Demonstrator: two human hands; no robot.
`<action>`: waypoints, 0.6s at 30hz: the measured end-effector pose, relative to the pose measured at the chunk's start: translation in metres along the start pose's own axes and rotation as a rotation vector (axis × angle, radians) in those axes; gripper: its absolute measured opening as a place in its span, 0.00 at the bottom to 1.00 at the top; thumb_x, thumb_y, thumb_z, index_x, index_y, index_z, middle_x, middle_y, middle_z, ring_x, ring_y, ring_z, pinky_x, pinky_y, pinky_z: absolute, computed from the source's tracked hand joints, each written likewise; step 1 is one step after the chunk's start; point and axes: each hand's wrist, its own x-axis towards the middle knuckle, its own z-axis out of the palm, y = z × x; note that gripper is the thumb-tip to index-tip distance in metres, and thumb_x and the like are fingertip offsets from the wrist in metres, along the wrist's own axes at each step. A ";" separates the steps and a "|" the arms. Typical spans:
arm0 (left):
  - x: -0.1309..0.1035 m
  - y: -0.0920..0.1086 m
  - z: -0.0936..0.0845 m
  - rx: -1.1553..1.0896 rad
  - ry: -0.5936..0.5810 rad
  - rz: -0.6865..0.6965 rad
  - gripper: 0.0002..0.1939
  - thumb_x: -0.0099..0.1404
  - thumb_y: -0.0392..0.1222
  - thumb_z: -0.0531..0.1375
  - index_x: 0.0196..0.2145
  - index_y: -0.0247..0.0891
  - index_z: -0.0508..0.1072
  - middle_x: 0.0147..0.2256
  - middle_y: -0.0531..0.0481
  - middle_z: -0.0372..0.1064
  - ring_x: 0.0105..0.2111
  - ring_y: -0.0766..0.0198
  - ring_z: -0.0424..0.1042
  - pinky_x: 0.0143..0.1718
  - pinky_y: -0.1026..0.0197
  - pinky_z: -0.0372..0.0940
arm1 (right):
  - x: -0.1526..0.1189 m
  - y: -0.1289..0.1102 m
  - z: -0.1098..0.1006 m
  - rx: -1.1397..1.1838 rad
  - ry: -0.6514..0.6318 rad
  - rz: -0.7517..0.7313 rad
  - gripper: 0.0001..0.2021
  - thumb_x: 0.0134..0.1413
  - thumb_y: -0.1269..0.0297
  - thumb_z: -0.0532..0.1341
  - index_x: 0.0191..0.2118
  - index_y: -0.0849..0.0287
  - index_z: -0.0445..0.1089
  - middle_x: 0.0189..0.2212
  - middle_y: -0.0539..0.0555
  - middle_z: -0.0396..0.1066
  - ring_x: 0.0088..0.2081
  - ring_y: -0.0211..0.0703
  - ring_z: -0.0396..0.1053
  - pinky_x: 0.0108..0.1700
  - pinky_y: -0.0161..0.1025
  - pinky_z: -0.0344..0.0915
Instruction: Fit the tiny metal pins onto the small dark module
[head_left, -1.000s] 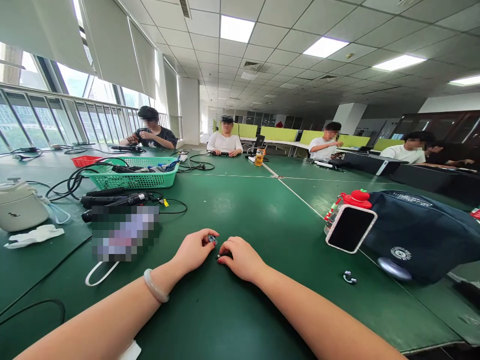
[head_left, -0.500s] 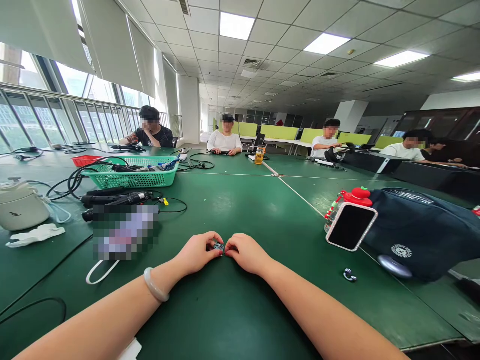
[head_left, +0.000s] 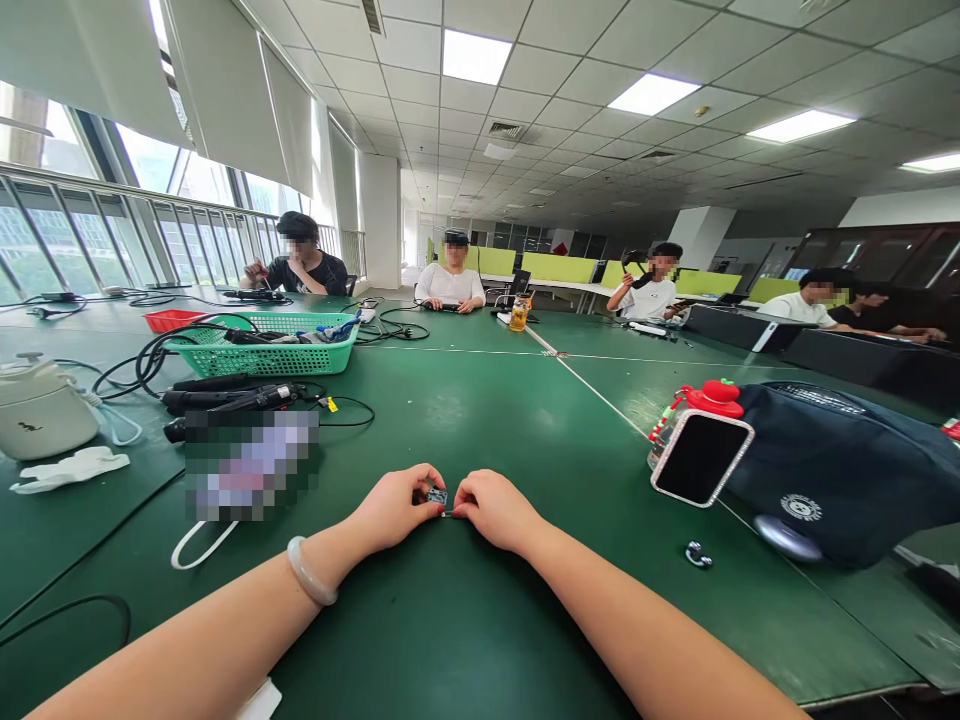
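My left hand [head_left: 401, 508] is closed, with thumb and fingers pinching a small circuit board [head_left: 437, 496] by its edge. The board looks dark blue-green with tiny parts on it, held just above the green table. Close beside it on the right, my right hand [head_left: 496, 510] is pinched shut, its fingertips at a tiny pale, thin piece [head_left: 448, 514] by the board's lower right corner. Too small to name, that piece may or may not be joined to the board; I cannot tell. A pale bangle [head_left: 309, 572] circles my left wrist.
At left on the green table [head_left: 465, 640] are a green basket [head_left: 300, 352] of cables, black tools [head_left: 232, 396], a blurred purple item [head_left: 259, 465] and a beige jug [head_left: 41, 410]. A phone [head_left: 702, 455], earbuds [head_left: 697, 555] and dark bag [head_left: 832, 470] lie right. Several people sit beyond.
My right fingertips have drawn slightly right from the board, and the tiny pale piece shows more clearly. A co-worker at the far right has raised a dark object.
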 end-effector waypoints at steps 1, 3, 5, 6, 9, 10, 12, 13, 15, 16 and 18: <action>0.000 0.000 0.000 0.002 0.005 0.001 0.11 0.52 0.44 0.57 0.34 0.40 0.68 0.28 0.54 0.71 0.28 0.65 0.68 0.32 0.64 0.60 | -0.001 0.000 -0.001 -0.002 0.000 0.002 0.05 0.47 0.70 0.62 0.23 0.58 0.69 0.25 0.49 0.66 0.32 0.38 0.63 0.34 0.33 0.57; 0.000 0.000 0.000 0.009 0.015 0.000 0.11 0.52 0.44 0.57 0.34 0.40 0.68 0.28 0.54 0.71 0.29 0.65 0.68 0.32 0.64 0.60 | -0.002 0.000 -0.002 -0.006 -0.002 0.005 0.05 0.47 0.69 0.62 0.23 0.58 0.68 0.25 0.49 0.66 0.32 0.38 0.62 0.34 0.33 0.56; 0.000 0.000 -0.001 0.014 0.020 -0.003 0.11 0.52 0.44 0.57 0.34 0.41 0.68 0.28 0.54 0.71 0.29 0.65 0.68 0.32 0.64 0.61 | -0.002 0.000 -0.003 -0.007 -0.005 0.011 0.05 0.47 0.69 0.62 0.23 0.58 0.68 0.24 0.48 0.65 0.32 0.37 0.62 0.33 0.33 0.56; 0.000 0.000 -0.001 0.016 0.022 -0.004 0.10 0.52 0.44 0.57 0.34 0.41 0.68 0.29 0.54 0.71 0.29 0.65 0.68 0.32 0.64 0.61 | -0.003 0.001 -0.004 -0.005 -0.006 0.014 0.05 0.47 0.69 0.62 0.23 0.58 0.68 0.24 0.48 0.65 0.31 0.37 0.62 0.33 0.33 0.56; 0.000 0.000 0.000 0.021 0.029 -0.007 0.10 0.52 0.43 0.57 0.35 0.41 0.68 0.29 0.54 0.70 0.29 0.64 0.68 0.33 0.64 0.61 | -0.003 0.002 -0.004 0.007 -0.008 0.018 0.05 0.47 0.69 0.62 0.23 0.58 0.67 0.24 0.48 0.65 0.30 0.36 0.61 0.32 0.33 0.55; 0.001 0.000 0.000 0.021 0.032 -0.008 0.10 0.52 0.43 0.57 0.35 0.41 0.68 0.29 0.54 0.71 0.30 0.64 0.68 0.33 0.64 0.61 | -0.003 0.003 -0.004 0.009 -0.009 0.019 0.05 0.47 0.69 0.62 0.23 0.58 0.67 0.25 0.48 0.65 0.30 0.36 0.61 0.31 0.33 0.55; 0.001 -0.001 -0.001 0.017 0.037 -0.012 0.10 0.52 0.43 0.57 0.35 0.41 0.68 0.29 0.54 0.71 0.30 0.64 0.68 0.33 0.64 0.61 | -0.003 0.002 -0.004 0.007 -0.015 0.019 0.06 0.47 0.69 0.62 0.23 0.58 0.67 0.25 0.48 0.65 0.30 0.36 0.61 0.31 0.33 0.55; 0.001 -0.001 -0.001 0.013 0.040 -0.014 0.10 0.52 0.43 0.57 0.34 0.41 0.69 0.30 0.53 0.71 0.30 0.64 0.68 0.34 0.64 0.61 | -0.002 0.002 -0.004 0.003 -0.017 0.017 0.06 0.47 0.69 0.62 0.22 0.58 0.67 0.25 0.49 0.65 0.30 0.36 0.61 0.31 0.33 0.55; 0.001 -0.001 -0.001 0.012 0.044 -0.018 0.11 0.52 0.44 0.57 0.34 0.40 0.69 0.30 0.53 0.71 0.31 0.64 0.69 0.34 0.64 0.61 | -0.002 0.001 -0.004 -0.004 -0.017 0.011 0.06 0.47 0.69 0.62 0.22 0.59 0.67 0.24 0.49 0.65 0.31 0.37 0.62 0.32 0.33 0.56; 0.001 -0.001 -0.001 0.016 0.045 -0.020 0.11 0.52 0.44 0.57 0.34 0.40 0.69 0.30 0.53 0.71 0.31 0.64 0.69 0.34 0.64 0.61 | -0.002 0.001 -0.004 -0.004 -0.015 0.011 0.06 0.47 0.69 0.62 0.22 0.59 0.67 0.24 0.49 0.65 0.31 0.37 0.62 0.32 0.33 0.56; 0.001 0.000 -0.001 0.025 0.041 -0.019 0.11 0.51 0.44 0.58 0.33 0.40 0.70 0.30 0.53 0.71 0.31 0.64 0.68 0.34 0.64 0.61 | -0.002 0.001 -0.005 0.005 -0.010 0.020 0.06 0.48 0.69 0.61 0.23 0.59 0.67 0.25 0.49 0.65 0.31 0.37 0.62 0.32 0.33 0.56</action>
